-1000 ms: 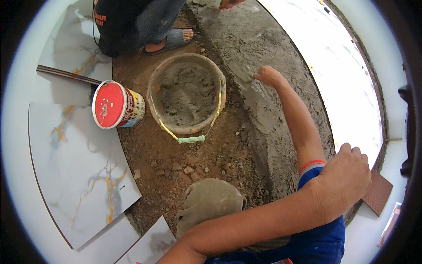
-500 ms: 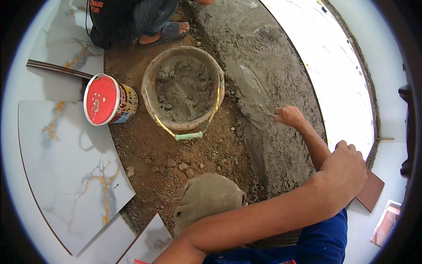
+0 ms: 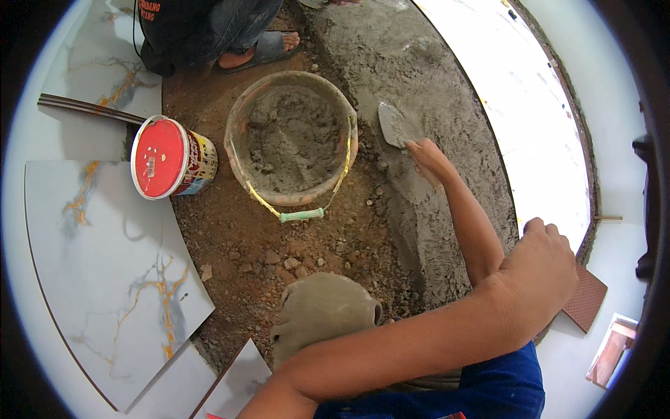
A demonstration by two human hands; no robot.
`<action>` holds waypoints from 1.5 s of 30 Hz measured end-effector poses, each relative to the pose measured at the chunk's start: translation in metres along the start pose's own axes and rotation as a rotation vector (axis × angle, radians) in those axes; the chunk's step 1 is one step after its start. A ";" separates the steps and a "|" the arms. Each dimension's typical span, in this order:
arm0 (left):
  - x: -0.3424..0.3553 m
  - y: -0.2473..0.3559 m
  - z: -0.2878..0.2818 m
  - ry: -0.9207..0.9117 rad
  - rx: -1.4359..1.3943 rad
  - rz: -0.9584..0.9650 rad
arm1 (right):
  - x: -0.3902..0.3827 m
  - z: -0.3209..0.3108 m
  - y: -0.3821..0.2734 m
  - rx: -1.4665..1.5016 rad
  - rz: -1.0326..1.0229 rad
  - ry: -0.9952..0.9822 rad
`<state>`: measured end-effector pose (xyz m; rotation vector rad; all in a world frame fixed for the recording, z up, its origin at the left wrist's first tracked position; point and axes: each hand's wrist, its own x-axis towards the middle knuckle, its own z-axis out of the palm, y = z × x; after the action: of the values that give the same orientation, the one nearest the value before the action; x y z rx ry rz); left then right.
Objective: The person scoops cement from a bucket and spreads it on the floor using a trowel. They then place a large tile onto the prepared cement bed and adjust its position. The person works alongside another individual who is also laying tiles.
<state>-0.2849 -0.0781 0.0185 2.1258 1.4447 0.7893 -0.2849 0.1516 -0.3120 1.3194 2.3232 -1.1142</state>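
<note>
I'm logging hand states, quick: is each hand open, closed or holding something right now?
Left hand: cannot be told; mostly its back shows.
Right hand: closed, holding a trowel.

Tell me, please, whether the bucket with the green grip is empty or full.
Partly full: grey mortar lies inside the bucket, its surface below the rim.

The left lens of a head-worn fisheye pair looks steeply down and forward: the left hand [image 3: 539,269] is close beneath it, the mortar [image 3: 471,160] and bucket [image 3: 300,200] lie farther off, and straight edges bow toward the dark rim.
</note>
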 end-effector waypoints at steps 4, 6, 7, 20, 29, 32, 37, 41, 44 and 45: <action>-0.003 -0.010 -0.001 0.017 0.039 -0.038 | 0.004 -0.016 -0.026 -0.001 0.070 -0.144; -0.008 -0.014 0.000 0.086 0.082 -0.019 | 0.002 -0.030 -0.029 -0.146 0.027 -0.251; -0.010 -0.015 0.001 0.087 0.107 -0.015 | -0.001 -0.037 -0.029 -0.260 0.036 -0.287; -0.007 -0.007 0.002 -0.048 0.110 -0.029 | -0.048 -0.055 0.002 -0.432 0.117 -0.480; -0.010 -0.006 0.001 -0.055 0.111 -0.063 | -0.099 -0.049 0.044 -0.397 0.078 -0.451; -0.013 -0.007 0.001 -0.057 0.120 -0.059 | -0.122 -0.045 0.054 -0.515 0.171 -0.399; -0.024 -0.002 0.006 -0.133 0.130 -0.051 | -0.168 -0.035 0.085 -0.436 0.144 -0.263; -0.033 0.004 0.006 -0.172 0.117 -0.078 | -0.201 0.009 0.110 0.067 0.158 0.114; -0.035 0.004 0.001 -0.106 0.171 -0.066 | -0.185 0.068 0.104 0.576 0.348 0.256; -0.036 0.002 -0.001 -0.104 0.160 -0.060 | -0.171 0.085 0.095 0.669 0.360 0.264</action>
<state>-0.2944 -0.1123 0.0133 2.1934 1.5542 0.5496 -0.1246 0.0120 -0.3241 2.1207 1.7928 -1.7471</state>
